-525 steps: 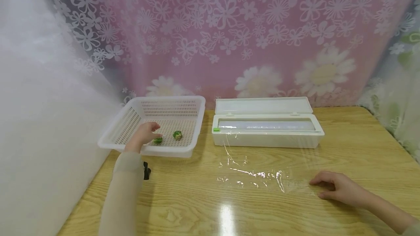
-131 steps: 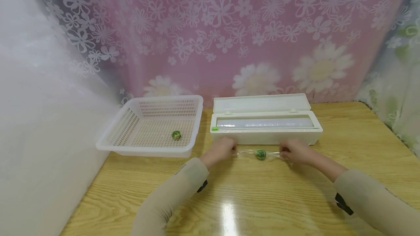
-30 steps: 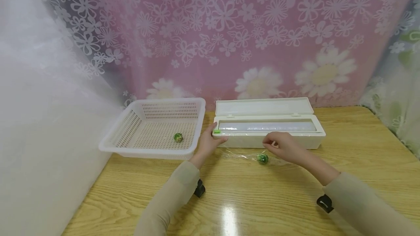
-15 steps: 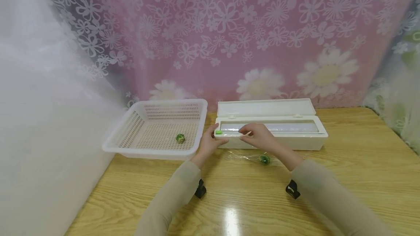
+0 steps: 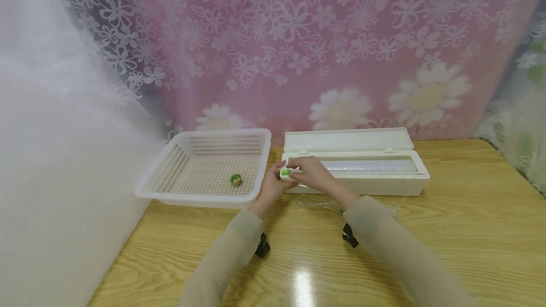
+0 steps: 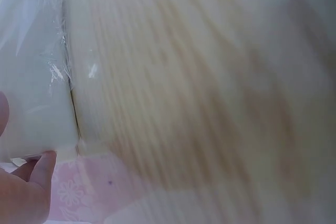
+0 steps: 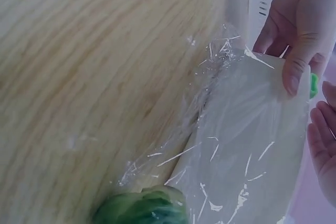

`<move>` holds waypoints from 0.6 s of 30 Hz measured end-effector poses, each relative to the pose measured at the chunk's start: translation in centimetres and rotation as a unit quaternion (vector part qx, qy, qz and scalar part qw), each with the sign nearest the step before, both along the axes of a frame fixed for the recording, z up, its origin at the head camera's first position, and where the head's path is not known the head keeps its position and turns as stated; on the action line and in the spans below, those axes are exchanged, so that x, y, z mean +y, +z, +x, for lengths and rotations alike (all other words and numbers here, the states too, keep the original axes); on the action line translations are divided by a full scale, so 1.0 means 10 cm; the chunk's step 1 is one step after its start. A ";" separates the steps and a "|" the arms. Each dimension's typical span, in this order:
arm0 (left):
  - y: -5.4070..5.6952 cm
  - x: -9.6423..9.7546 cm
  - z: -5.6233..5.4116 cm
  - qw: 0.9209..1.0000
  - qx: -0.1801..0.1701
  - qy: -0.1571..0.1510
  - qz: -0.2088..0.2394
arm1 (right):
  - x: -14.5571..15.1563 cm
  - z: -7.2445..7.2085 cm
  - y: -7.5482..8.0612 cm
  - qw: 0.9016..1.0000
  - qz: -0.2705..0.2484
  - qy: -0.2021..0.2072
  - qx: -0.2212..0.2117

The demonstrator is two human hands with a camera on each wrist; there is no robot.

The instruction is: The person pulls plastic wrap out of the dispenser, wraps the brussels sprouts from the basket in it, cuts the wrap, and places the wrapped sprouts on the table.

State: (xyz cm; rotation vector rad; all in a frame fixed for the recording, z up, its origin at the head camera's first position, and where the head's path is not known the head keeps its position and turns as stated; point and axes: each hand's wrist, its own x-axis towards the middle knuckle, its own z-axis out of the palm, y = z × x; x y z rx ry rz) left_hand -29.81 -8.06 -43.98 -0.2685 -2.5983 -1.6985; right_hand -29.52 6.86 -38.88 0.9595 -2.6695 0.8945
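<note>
A white cling film dispenser stands with its lid up, showing the film roll. My left hand grips its left end, the thumb on the front face in the right wrist view. My right hand reaches over that end, thumb and fingers apart, close to the green cutter slider; nothing is visibly pinched. Clear cling film hangs down the dispenser's front onto the table. A Brussels sprout lies in the film; my right forearm mostly hides it in the head view.
Left of the dispenser stands a white plastic basket with one Brussels sprout inside. Both rest on a wood-grain table. A pink floral curtain hangs behind, and white sheeting borders the left side.
Film and one sprout came to lie before the dispenser, with both hands at the film's ends. Since then my left hand took the dispenser's left end; my right hand moved left towards the slider.
</note>
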 end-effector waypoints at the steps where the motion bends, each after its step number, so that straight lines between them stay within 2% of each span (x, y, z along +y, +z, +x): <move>1: 0.00 0.00 0.00 1.000 -0.003 -0.002 0.004 | -0.01 -0.01 0.00 1.000 0.004 -0.001 -0.002; 6: 0.02 0.00 0.01 1.000 -0.012 -0.006 0.016 | -0.06 -0.05 -0.02 1.000 0.011 0.008 -0.004; 14: 0.02 -0.02 0.00 0.999 -0.024 -0.018 0.030 | -0.14 -0.09 -0.05 0.997 0.026 0.020 0.064; 18: 0.01 -0.03 0.00 0.999 -0.026 -0.023 0.031 | -0.16 -0.09 -0.05 0.996 0.035 0.026 0.083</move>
